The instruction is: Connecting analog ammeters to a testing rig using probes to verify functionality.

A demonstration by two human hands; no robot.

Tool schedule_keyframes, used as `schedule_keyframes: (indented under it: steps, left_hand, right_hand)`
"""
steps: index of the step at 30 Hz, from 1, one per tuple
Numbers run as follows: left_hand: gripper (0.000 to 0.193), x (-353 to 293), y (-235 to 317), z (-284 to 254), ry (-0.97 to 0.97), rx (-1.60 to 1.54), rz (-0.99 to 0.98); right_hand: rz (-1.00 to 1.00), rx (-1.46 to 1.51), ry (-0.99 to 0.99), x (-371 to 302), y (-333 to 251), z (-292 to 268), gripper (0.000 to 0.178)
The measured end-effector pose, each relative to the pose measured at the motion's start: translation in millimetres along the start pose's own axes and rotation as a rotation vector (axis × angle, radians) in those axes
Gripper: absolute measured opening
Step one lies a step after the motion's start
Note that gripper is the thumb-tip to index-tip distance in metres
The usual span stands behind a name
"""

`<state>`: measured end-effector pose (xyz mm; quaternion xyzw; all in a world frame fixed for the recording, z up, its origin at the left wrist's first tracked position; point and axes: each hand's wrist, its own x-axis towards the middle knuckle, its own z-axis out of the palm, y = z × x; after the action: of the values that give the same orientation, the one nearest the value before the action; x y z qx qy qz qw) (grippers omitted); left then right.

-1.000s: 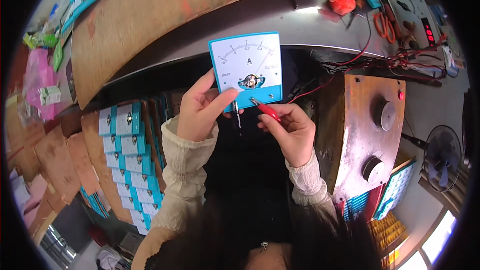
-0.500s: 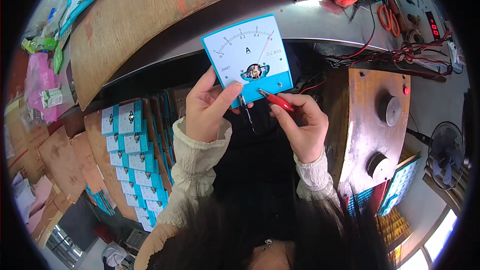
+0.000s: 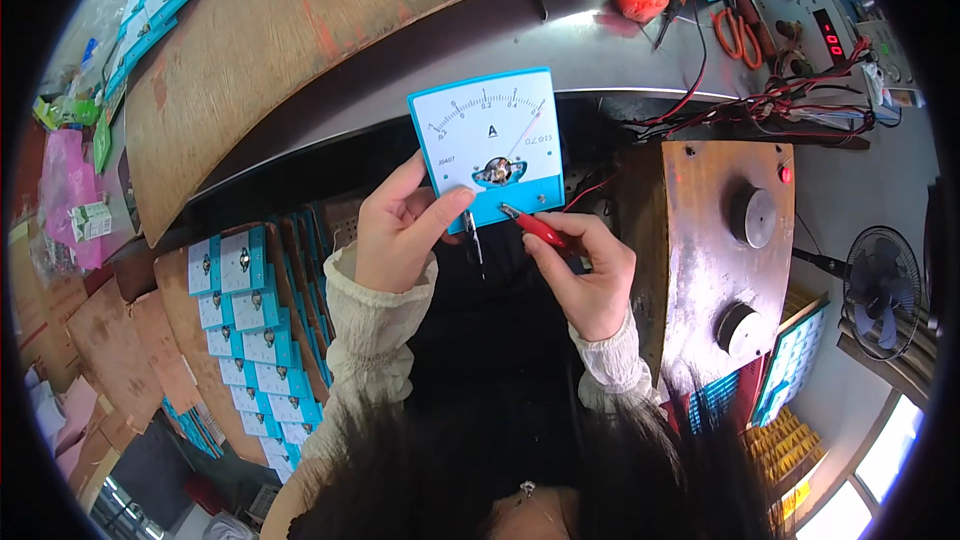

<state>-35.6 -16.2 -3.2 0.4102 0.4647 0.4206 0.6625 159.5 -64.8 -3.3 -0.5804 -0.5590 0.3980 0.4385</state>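
An ammeter [image 3: 491, 130] with a white scale face and blue edging is held up in front of me, its needle toward the right end of the scale. My left hand [image 3: 405, 225] grips its lower left corner, thumb on the front and fingers behind. A black clip lead [image 3: 472, 240] hangs at the meter's bottom edge by that thumb. Between the thumb and fingers of my right hand [image 3: 590, 265] is a red alligator clip [image 3: 541, 229]. The clip's metal tip touches the meter's blue lower band.
Rows of similar meters [image 3: 262, 310] lie on a board at the left. At the right stands a metal box [image 3: 725, 250] with two round knobs. Orange-handled scissors [image 3: 738, 38], tangled wires [image 3: 790, 105] and a panel with a red display [image 3: 830, 35] sit at the back right.
In the picture, the surroundings have shifted left. The meter and both hands sit lower relative to the bench edge. Both hands keep their hold, and the needle stays near the right end.
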Motion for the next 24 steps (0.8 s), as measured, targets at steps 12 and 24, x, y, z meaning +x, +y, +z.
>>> schedule_keyframes:
  steps: [12,24]
  left_hand:
    - [0.049,0.1,-1.4,-0.2,0.046,0.008,-0.008]
    - [0.041,6.7,-6.5,21.5,-0.044,0.089,-0.034]
  right_hand:
    - [-0.053,-0.011,0.009,5.0,-1.1,-1.4,0.022]
    - [-0.123,-0.214,0.233,0.4,-4.9,-19.4,0.068]
